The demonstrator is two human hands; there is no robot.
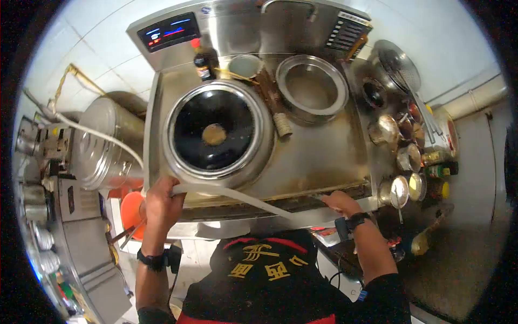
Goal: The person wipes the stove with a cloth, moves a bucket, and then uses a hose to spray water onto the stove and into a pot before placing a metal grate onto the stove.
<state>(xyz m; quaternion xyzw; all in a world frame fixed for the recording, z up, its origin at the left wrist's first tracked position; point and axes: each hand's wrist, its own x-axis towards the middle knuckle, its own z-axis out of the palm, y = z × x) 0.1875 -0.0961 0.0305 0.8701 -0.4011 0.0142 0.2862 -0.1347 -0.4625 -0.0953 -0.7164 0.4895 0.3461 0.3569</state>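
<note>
My left hand [163, 204] is closed round the end of a long pale grey strip [237, 195], at the front left corner of the steel cooking counter [315, 156]. The strip slants rightward and down across the counter's front edge. At the front right, my right hand [342, 203] has its fingers curled over the dark trough [286, 204] along that edge; I cannot tell what they grip. Beyond my left hand stands a big round steel cooker [264, 121] with a black inner surface and a brownish patch in its middle.
A steel pot [342, 92], a brush-like tool [281, 123] and a red-capped bottle [202, 65] stand farther back. Several seasoning bowls [399, 190] line the right side. At left are a large steel drum [121, 135], a white hose [102, 136] and an orange bucket [131, 210].
</note>
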